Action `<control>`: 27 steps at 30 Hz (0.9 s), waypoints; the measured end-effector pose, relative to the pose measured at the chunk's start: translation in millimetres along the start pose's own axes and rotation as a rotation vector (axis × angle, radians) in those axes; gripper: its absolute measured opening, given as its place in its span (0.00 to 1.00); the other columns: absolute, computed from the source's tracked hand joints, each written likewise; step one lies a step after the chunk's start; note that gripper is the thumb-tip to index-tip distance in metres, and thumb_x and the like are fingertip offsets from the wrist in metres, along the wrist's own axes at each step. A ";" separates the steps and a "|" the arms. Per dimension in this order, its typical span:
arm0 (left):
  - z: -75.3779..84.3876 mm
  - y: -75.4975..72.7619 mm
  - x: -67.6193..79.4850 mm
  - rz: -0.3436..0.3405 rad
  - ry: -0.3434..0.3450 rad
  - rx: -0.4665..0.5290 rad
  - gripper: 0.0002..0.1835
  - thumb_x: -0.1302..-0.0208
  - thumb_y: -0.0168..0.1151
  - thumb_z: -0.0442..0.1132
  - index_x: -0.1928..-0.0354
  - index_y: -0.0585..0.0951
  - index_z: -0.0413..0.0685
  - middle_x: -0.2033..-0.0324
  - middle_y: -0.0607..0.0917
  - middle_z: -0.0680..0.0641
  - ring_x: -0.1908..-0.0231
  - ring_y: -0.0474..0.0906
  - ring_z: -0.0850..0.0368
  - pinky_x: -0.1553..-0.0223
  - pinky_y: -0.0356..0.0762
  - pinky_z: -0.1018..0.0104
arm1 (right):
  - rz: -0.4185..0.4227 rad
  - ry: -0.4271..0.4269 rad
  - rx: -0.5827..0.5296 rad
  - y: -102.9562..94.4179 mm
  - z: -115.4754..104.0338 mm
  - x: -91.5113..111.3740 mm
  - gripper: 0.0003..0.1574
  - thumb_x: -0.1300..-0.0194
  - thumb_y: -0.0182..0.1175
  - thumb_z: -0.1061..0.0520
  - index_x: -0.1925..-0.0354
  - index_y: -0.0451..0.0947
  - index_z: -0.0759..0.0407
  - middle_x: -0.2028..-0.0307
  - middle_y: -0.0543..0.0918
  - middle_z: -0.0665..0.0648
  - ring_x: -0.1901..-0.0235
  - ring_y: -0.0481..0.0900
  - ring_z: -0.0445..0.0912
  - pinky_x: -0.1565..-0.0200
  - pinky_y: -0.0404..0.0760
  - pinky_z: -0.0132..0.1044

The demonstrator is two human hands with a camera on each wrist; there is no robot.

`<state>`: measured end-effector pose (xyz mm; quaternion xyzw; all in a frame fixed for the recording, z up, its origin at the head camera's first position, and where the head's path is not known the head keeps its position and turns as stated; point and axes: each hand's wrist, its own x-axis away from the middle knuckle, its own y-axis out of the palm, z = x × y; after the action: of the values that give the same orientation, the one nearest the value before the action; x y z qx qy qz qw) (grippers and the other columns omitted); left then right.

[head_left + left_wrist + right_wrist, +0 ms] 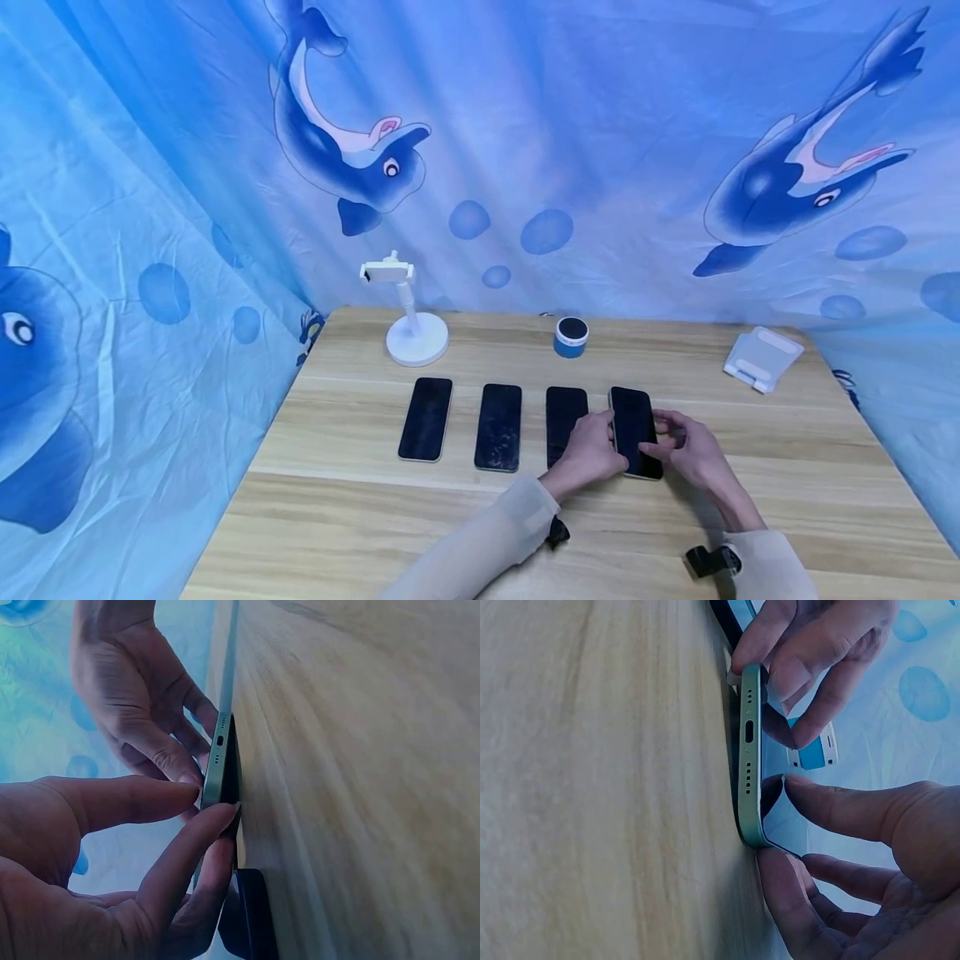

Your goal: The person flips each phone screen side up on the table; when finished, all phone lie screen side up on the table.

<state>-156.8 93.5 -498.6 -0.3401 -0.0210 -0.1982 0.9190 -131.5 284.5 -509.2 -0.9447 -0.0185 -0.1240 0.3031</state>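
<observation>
A smartphone (633, 429) with a dark screen and pale green frame is held between both hands at the right end of a row of phones. My left hand (588, 454) pinches its left edge, thumb on the screen side and fingertips along the side. On the opposite edge, my right hand (693, 450) grips with the thumb over the screen and fingers at the side. The phone's bottom edge (748, 765), with charging port and speaker holes, faces the right wrist camera, close over the tabletop. Partly covered by my left hand is another phone (564, 417).
Two more dark phones (426, 419) (498, 427) lie to the left. Behind stand a white phone stand (417, 340) with a round base, a small blue cylinder (570, 340) with a black top, and a folding white holder (763, 358). A blue dolphin curtain borders the wooden table (337, 517).
</observation>
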 end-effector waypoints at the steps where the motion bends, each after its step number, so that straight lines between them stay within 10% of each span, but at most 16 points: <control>1: -0.1 0.9 0.0 0.004 -0.001 -0.009 0.45 0.51 0.75 0.30 0.26 0.72 0.40 0.69 0.81 0.54 0.72 0.72 0.63 0.72 0.72 0.73 | -0.002 -0.001 0.001 -0.2 0.4 0.1 0.45 0.34 0.71 0.58 0.25 0.64 0.68 0.41 0.78 0.71 0.57 0.79 0.48 0.65 0.82 0.34; 9: 11.0 7.5 5.3 0.024 -0.059 -0.147 0.46 0.49 0.79 0.39 0.26 0.72 0.47 0.39 0.79 0.44 0.42 0.80 0.45 0.46 0.82 0.60 | -0.001 0.004 -0.017 -3.0 1.1 -0.1 0.45 0.35 0.71 0.61 0.25 0.64 0.68 0.40 0.78 0.72 0.56 0.81 0.48 0.63 0.85 0.36; 27: 15.2 13.9 1.0 0.069 -0.086 -0.227 0.42 0.49 0.80 0.41 0.30 0.76 0.52 0.44 0.80 0.47 0.49 0.83 0.46 0.49 0.83 0.60 | -0.008 0.011 -0.061 -5.5 3.5 -2.8 0.44 0.35 0.71 0.63 0.26 0.64 0.69 0.44 0.76 0.70 0.59 0.81 0.46 0.64 0.87 0.38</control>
<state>-149.1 112.4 -495.3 -0.4508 -0.0262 -0.1528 0.8791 -134.0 291.1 -509.5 -0.9526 -0.0165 -0.1310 0.2740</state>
